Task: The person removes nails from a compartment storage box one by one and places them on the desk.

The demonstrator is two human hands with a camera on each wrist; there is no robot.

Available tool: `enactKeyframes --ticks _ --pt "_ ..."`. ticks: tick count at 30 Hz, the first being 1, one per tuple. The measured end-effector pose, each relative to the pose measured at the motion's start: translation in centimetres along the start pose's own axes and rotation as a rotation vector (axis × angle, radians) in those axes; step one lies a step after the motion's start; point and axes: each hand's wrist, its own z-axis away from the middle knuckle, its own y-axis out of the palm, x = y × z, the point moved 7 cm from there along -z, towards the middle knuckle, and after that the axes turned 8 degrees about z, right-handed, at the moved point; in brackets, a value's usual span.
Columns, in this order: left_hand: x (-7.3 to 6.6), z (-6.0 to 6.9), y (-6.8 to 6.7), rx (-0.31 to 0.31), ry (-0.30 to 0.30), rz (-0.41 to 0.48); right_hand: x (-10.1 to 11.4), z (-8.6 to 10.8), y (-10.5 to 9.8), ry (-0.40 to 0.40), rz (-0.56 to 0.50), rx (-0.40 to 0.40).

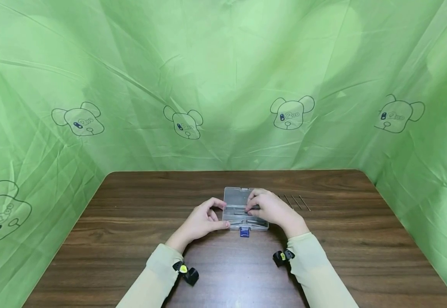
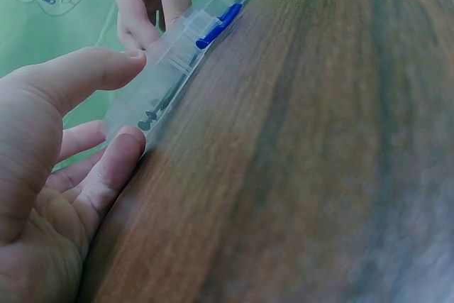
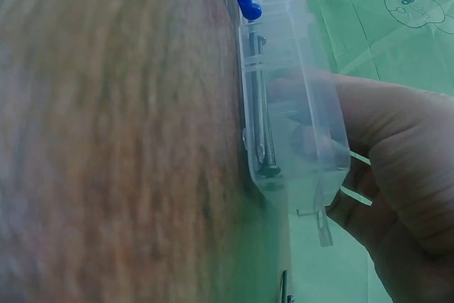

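Note:
A clear plastic box (image 1: 265, 226) with its lid (image 1: 236, 196) raised sits on the table, a blue latch (image 1: 244, 232) at its front. Metal nails (image 1: 256, 222) lie in its compartments. My left hand (image 1: 203, 219) holds the box's left end, thumb at the front corner and fingers along the side. Over the right part of the box, my right hand (image 1: 271, 208) bends its fingers down into a rear compartment. In the right wrist view the fingertips show only dimly through the plastic wall, so whether they pinch a nail is unclear.
Several loose nails (image 1: 305, 203) lie roughly parallel on the wooden table (image 1: 131, 231), right of the box. A green cloth (image 1: 227, 85) with printed bear heads hangs behind and along both sides of the table.

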Motion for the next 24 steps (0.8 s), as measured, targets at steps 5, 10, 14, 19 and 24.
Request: enactKeyframes --ticks 5,10,14,19,24 --pt "0.14 -0.1 0.01 -0.006 0.006 0.003 0.2 -0.19 -0.17 0.003 0.01 0.005" --pt "0.02 -0.08 -0.09 -0.006 -0.001 -0.006 0.35 -0.38 -0.21 0.021 0.001 0.018" --pt "-0.06 -0.07 -0.14 -0.006 0.005 -0.008 0.27 -0.44 -0.11 0.026 -0.005 0.015" --pt "0.2 -0.13 -0.04 0.0 0.012 0.0 0.19 -0.35 0.13 0.017 0.003 -0.01" --pt "0.34 -0.16 0.06 -0.002 0.016 0.01 0.3 -0.28 0.18 0.004 0.035 -0.032"
